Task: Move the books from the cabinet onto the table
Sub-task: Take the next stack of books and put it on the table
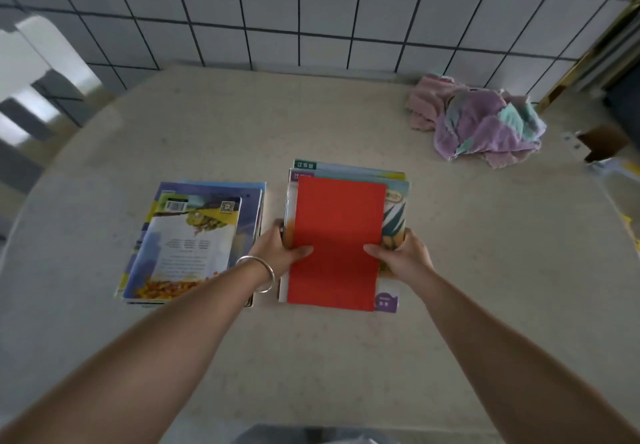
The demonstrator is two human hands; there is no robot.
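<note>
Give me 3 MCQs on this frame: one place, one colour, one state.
1. Where does the crumpled cloth lie on the table?
A. far right
B. near left
C. under the books

2. What colour is the top book of the right stack?
A. blue
B. red
C. white

3. What are the two hands doing?
A. hanging idle
B. lifting the left stack
C. gripping the right stack at its sides

Answers: 1 A, it sits by the tiled wall at the far right. 2 B, a plain red cover is uppermost. 3 C, the left hand and right hand clasp its edges, thumbs on the red cover; the left stack is untouched.
</note>
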